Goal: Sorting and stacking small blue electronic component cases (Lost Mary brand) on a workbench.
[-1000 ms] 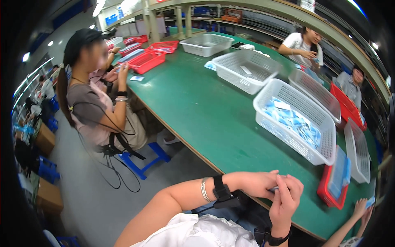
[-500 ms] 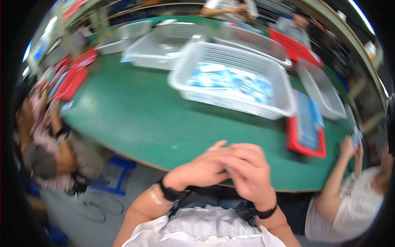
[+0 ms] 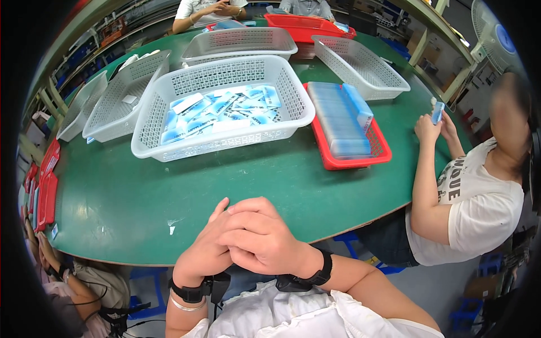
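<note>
Over the near edge of the green table, my two hands are clasped together. My right hand (image 3: pixel 260 234) lies on top, its bent fingers closed round my left hand (image 3: pixel 204 247). One digit of the left hand sticks up beside the right; its other fingers are mostly covered. No object shows in either hand. Beyond them stands a large white plastic basket (image 3: pixel 225 139) with many loose blue-and-white cards (image 3: pixel 222 112) in it. To its right, a red basket (image 3: pixel 360 161) holds a row of packed bluish cards (image 3: pixel 341 127).
More white baskets stand at the left (image 3: pixel 127 101), behind (image 3: pixel 239 48) and at the back right (image 3: pixel 360 65). A person (image 3: pixel 468 197) at the right holds a small blue card (image 3: pixel 438 112). Other people sit across and at the far left. The table (image 3: pixel 124 208) has a curved edge.
The view has swung to the right, so baskets and my hands sit further left in it. My hands remain clasped; the person at the right is now in fuller view.
</note>
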`<state>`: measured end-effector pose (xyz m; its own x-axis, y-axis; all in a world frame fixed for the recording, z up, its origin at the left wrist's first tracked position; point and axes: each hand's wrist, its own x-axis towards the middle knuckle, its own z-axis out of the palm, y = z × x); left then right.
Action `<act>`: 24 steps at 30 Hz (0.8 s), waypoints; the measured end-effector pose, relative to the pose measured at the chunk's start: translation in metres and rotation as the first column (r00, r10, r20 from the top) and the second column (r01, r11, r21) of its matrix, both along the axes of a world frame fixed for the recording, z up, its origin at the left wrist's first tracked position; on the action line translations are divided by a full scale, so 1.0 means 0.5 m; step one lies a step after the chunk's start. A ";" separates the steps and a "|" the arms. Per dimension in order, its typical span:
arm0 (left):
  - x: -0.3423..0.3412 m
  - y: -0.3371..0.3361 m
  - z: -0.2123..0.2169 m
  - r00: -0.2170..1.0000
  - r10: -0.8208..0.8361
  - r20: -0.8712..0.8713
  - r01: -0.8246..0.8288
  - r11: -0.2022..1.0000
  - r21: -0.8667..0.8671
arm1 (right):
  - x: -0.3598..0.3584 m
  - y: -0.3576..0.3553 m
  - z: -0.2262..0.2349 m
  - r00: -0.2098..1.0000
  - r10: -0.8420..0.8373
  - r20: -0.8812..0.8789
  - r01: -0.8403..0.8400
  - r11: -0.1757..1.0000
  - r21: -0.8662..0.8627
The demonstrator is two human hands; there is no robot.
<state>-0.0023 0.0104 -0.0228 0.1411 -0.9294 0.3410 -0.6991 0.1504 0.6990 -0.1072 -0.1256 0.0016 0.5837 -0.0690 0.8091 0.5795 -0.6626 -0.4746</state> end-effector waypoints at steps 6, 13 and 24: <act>-0.005 -0.010 -0.003 0.999 0.039 0.009 -0.038 0.997 -0.061 | 0.003 0.002 -0.004 0.999 -0.042 -0.009 0.042 0.999 -0.020; -0.016 -0.026 0.018 0.985 0.157 0.067 -0.157 0.988 -0.011 | 0.016 -0.011 0.002 0.996 -0.080 0.038 0.081 0.997 -0.020; -0.036 -0.023 0.026 0.997 0.080 -0.010 -0.079 0.995 0.063 | -0.013 0.029 -0.027 0.986 -0.136 -0.099 0.164 0.909 0.382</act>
<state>-0.0205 -0.0014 -0.0097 0.2189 -0.9346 0.2804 -0.6982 0.0507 0.7141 -0.1138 -0.1112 -0.0121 0.5943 -0.4603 0.6594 0.4447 -0.4951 -0.7464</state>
